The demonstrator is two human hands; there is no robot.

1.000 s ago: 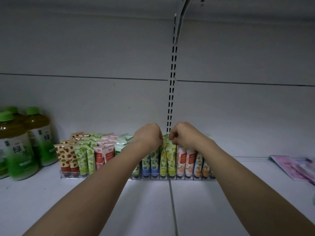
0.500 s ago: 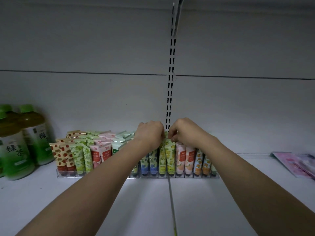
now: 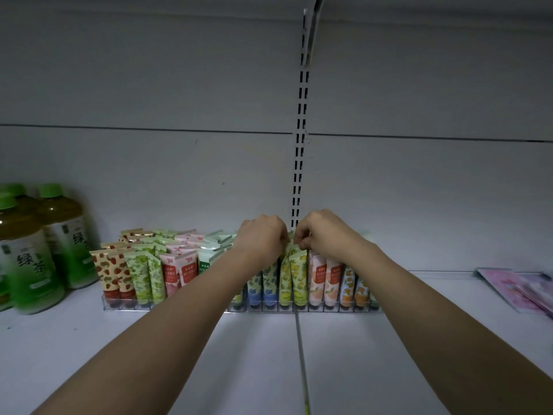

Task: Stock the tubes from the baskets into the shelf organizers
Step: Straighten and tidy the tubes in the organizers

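White shelf (image 3: 269,354): left hand (image 3: 263,239) and right hand (image 3: 324,233) both curled, pinching tops of yellow tubes (image 3: 294,280) between them in clear organizer (image 3: 329,308).

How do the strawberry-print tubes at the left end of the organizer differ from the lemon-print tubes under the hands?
The strawberry-print tubes are cream with red fruit and untouched; the lemon-print tubes are yellow-green, and both hands pinch at their tops. The strawberry-print tubes stand at the row's end, the lemon-print tubes mid-row. Both stand cap-down.

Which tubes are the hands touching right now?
The yellow lemon-print tubes, mid-row between the blue tubes and the peach-pink tubes. Both the left hand and right hand meet at their tops.
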